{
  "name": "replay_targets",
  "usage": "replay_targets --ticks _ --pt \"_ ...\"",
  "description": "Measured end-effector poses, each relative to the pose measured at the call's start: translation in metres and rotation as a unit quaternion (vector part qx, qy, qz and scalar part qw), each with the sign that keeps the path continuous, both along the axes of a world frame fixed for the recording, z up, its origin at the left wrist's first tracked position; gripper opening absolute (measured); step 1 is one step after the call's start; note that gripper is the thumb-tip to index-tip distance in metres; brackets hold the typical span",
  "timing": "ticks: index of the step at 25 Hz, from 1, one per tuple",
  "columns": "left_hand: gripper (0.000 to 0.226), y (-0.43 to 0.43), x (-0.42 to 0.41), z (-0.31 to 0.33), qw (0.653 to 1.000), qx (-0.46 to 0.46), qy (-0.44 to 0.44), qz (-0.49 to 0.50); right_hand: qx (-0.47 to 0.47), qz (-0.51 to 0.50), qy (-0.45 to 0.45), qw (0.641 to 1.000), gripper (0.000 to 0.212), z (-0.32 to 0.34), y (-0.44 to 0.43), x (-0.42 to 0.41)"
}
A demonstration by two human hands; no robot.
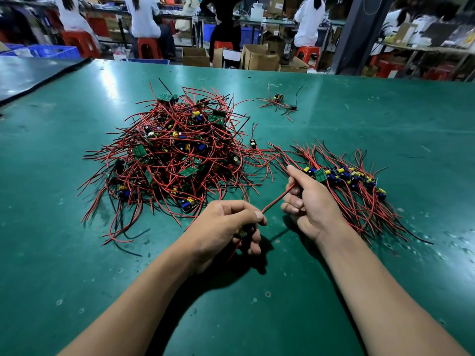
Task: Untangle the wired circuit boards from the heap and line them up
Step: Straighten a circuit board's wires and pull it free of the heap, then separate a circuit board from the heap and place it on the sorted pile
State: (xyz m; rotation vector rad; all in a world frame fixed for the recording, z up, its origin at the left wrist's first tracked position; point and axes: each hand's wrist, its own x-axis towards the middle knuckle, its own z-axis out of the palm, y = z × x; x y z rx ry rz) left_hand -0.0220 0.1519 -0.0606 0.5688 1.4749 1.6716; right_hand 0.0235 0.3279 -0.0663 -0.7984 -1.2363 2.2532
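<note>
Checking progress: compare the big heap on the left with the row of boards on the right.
The heap is tangled, wires crossing every way; the row has boards side by side with wires running roughly parallel. The heap is piled high and far larger; the row lies flat. Both hold small boards with red and black wires on the green table.

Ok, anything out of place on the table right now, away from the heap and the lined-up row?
Yes: a small cluster of two or so wired boards lies on its own at the far side of the green table, apart from both the heap and the lined-up row. One lone board also sits between heap and row.
</note>
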Motion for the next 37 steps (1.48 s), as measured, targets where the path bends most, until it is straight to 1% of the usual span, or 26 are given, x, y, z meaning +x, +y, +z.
replay_targets --ticks 4,7,10,13,14,17,19,21,22,25,27,28,29,30,31,34,35,37 --pt "0.015 -0.001 -0.001 0.000 1.000 -0.001 -0.009 0.005 0.029 -0.001 0.006 1.000 0.037 0.002 0.000 0.002" --pt "0.017 -0.002 -0.002 0.000 1.000 -0.002 -0.013 -0.002 0.001 -0.017 0.019 1.000 0.039 0.005 0.003 0.004" --pt "0.017 -0.002 -0.001 0.001 1.000 -0.006 -0.023 -0.010 -0.007 -0.009 -0.004 1.000 0.042 0.005 0.002 0.004" --pt "0.014 0.000 -0.001 0.001 0.999 0.000 -0.035 0.016 0.012 -0.020 -0.011 1.000 0.044 0.005 0.001 0.006" --pt "0.015 0.001 0.000 0.001 0.999 0.004 -0.040 0.030 0.027 -0.022 -0.017 0.999 0.048 0.005 0.001 0.007" --pt "0.030 0.003 0.001 0.001 0.996 0.015 -0.053 0.063 0.067 -0.014 -0.047 0.997 0.068 0.002 0.005 0.009" --pt "0.041 0.004 0.001 0.001 0.995 0.023 -0.067 0.069 0.081 -0.006 -0.049 0.996 0.070 -0.001 0.007 0.009" --pt "0.044 0.003 -0.001 0.002 0.993 0.035 -0.087 0.069 0.091 -0.002 -0.053 0.994 0.064 -0.004 0.007 0.007" --pt "0.042 0.003 -0.001 0.002 0.994 0.037 -0.085 0.063 0.101 0.003 -0.057 0.993 0.058 -0.005 0.006 0.007" --pt "0.032 0.000 -0.001 -0.001 0.998 0.051 -0.025 0.019 0.172 0.044 -0.067 0.982 0.034 -0.009 0.002 0.008" --pt "0.032 -0.002 -0.002 -0.002 0.997 0.076 0.005 0.006 0.253 0.090 -0.061 0.961 0.019 -0.009 -0.002 0.011" --pt "0.032 -0.003 -0.003 -0.002 0.996 0.087 0.022 0.011 0.301 0.116 -0.059 0.945 0.013 -0.009 -0.005 0.013" --pt "0.032 -0.003 -0.005 -0.001 0.994 0.100 0.035 0.022 0.338 0.145 -0.055 0.928 0.011 -0.008 -0.007 0.014" --pt "0.033 -0.003 -0.006 0.000 0.992 0.113 0.041 0.037 0.350 0.175 -0.047 0.919 0.010 -0.007 -0.010 0.016" --pt "0.033 -0.003 -0.006 0.002 0.990 0.126 0.042 0.054 0.340 0.205 -0.034 0.917 0.011 -0.005 -0.012 0.017" --pt "0.029 -0.002 -0.008 0.004 0.982 0.152 0.044 0.105 0.269 0.290 -0.019 0.918 0.022 0.002 -0.015 0.023" --pt "0.028 -0.003 -0.007 0.004 0.980 0.147 0.044 0.124 0.234 0.305 -0.010 0.923 0.023 0.005 -0.016 0.023" --pt "0.029 -0.001 -0.007 0.004 0.976 0.139 0.030 0.162 0.165 0.294 0.032 0.941 0.025 0.007 -0.017 0.021"
